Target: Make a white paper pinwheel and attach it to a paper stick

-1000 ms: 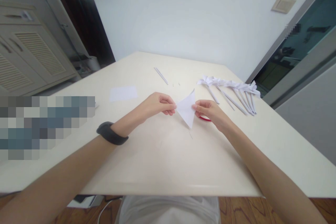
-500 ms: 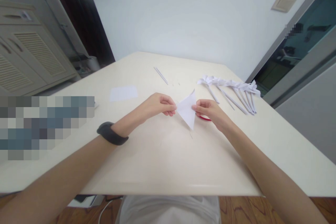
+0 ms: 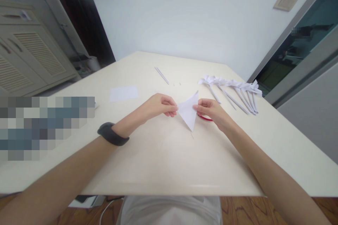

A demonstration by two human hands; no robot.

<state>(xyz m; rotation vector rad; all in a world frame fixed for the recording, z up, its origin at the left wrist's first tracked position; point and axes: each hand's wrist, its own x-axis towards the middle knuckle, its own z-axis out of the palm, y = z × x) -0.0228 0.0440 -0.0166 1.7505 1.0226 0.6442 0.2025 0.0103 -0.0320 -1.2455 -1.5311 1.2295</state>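
A white triangular folded piece of paper (image 3: 188,111) is held just above the middle of the cream table (image 3: 163,161), pinched at its left corner by the left hand (image 3: 158,105) and at its right edge by the right hand (image 3: 211,111). Behind the right hand lies a thin red loop (image 3: 206,118), perhaps a rubber band. Farther right lies a row of white folded paper flowers on stems (image 3: 233,91); to the far left lies a flat white paper sheet (image 3: 124,93).
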